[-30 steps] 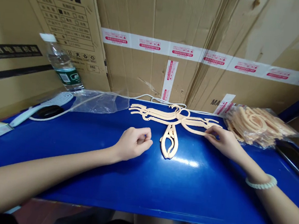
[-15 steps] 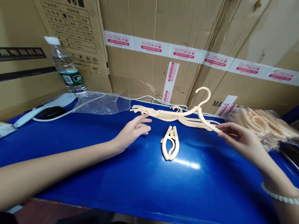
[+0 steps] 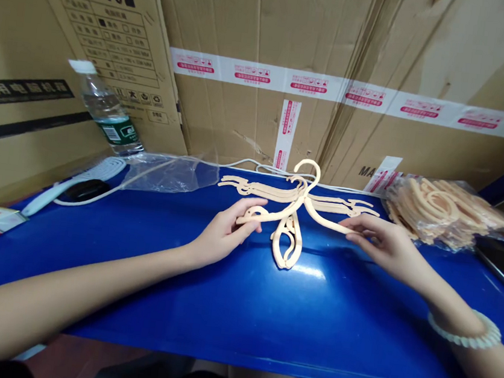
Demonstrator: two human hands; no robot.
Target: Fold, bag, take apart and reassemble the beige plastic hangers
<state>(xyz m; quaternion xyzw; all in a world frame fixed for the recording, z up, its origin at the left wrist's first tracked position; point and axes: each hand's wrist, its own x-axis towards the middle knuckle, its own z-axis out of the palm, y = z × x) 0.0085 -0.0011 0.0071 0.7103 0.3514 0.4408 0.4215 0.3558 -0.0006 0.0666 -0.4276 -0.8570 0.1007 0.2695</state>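
A cream plastic hanger (image 3: 302,198) is held just above the blue table (image 3: 238,309) with its hook pointing up. My left hand (image 3: 224,232) pinches its left arm tip. My right hand (image 3: 382,243) grips its right arm tip. Directly below the hanger lies a folded cream hanger (image 3: 286,249). Behind it, more unfolded hangers (image 3: 252,188) lie flat in a stack on the table.
A clear bag of folded hangers (image 3: 440,212) sits at the right. An empty plastic bag (image 3: 167,170), a water bottle (image 3: 106,112), a white handheld fan (image 3: 70,183) and a cable lie at the left. Cardboard boxes (image 3: 293,66) wall the back edge.
My right hand lifted one hanger off the stack and brought it toward me. My left hand opened from a fist, reached forward and took the hanger's left end.
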